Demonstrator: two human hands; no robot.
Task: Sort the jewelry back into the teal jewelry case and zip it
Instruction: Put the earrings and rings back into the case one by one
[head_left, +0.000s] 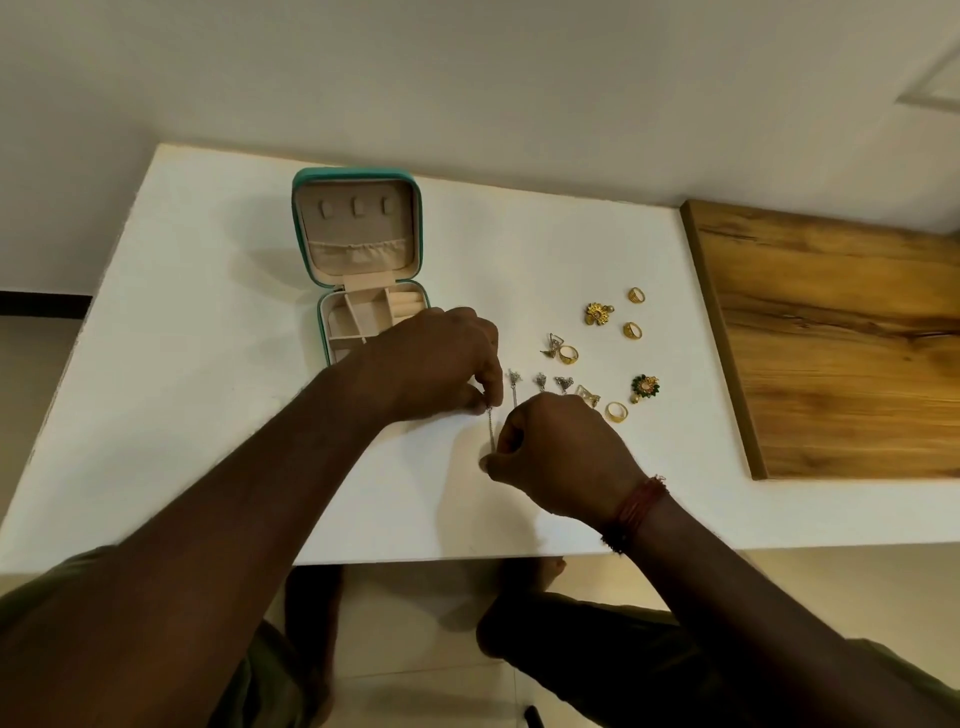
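The teal jewelry case (304, 234) stands open on the white table (208, 364), its lid upright and its beige compartments showing. A thin silver chain (491, 428) is stretched between my hands. My left hand (441, 364) pinches its far end just in front of the case. My right hand (561, 457), with a red thread band on the wrist, pinches its near end. To the right lie several gold rings (632, 330), gold earrings (597, 313), small silver pieces (562, 383) and a green flower pendant (645, 387).
A wooden board (841, 343) covers the table's right part. The wall runs behind the table. My knees and the tiled floor show below the table's front edge.
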